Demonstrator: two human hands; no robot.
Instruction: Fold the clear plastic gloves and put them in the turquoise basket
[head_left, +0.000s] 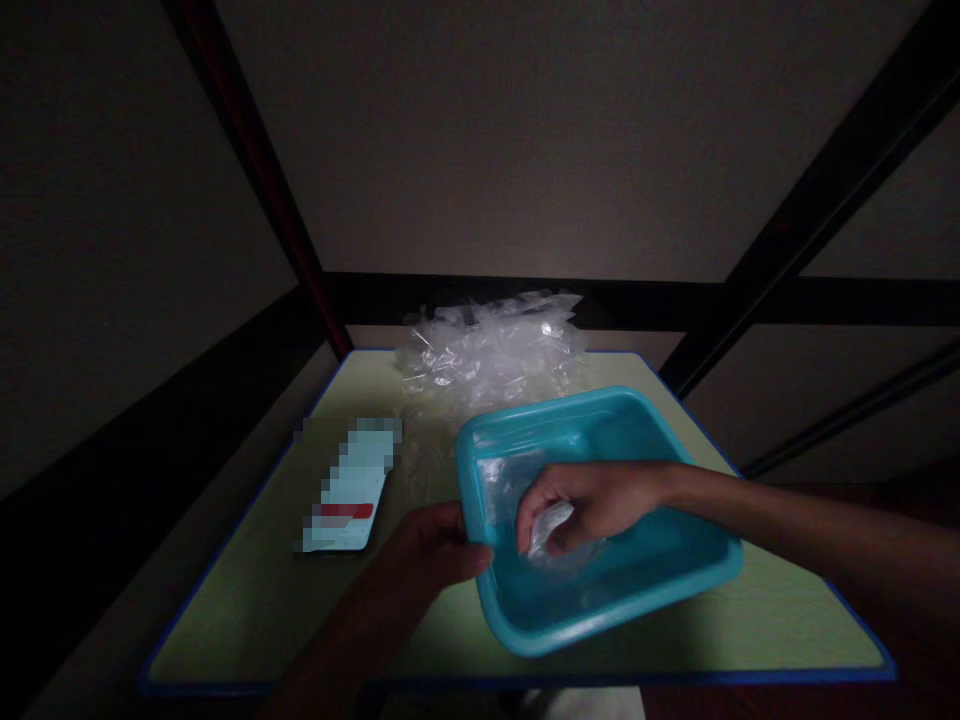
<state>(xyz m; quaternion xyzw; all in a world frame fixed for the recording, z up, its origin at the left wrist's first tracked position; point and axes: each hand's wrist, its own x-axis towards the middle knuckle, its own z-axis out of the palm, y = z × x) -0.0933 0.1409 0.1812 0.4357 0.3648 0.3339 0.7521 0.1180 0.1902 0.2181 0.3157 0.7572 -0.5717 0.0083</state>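
Observation:
A teal plastic basin (607, 635) sits tilted towards me on the right half of the table. My left hand (442, 545) grips its left rim, thumb over the edge and fingers on the outer side. Inside the basin, my right hand (577, 505) curls its fingers around a crumpled clear plastic bag (551, 530). More clear plastic film (506, 485) lies against the basin's inner left side. Behind the basin stands a heap of crinkled clear plastic bags (495, 350).
A phone (352, 490) with a lit, partly blurred screen lies on the left of the pale green table (247, 620), which has a blue edge. Walls with dark beams (525, 300) close in behind and at the left. Something white shows below the front edge.

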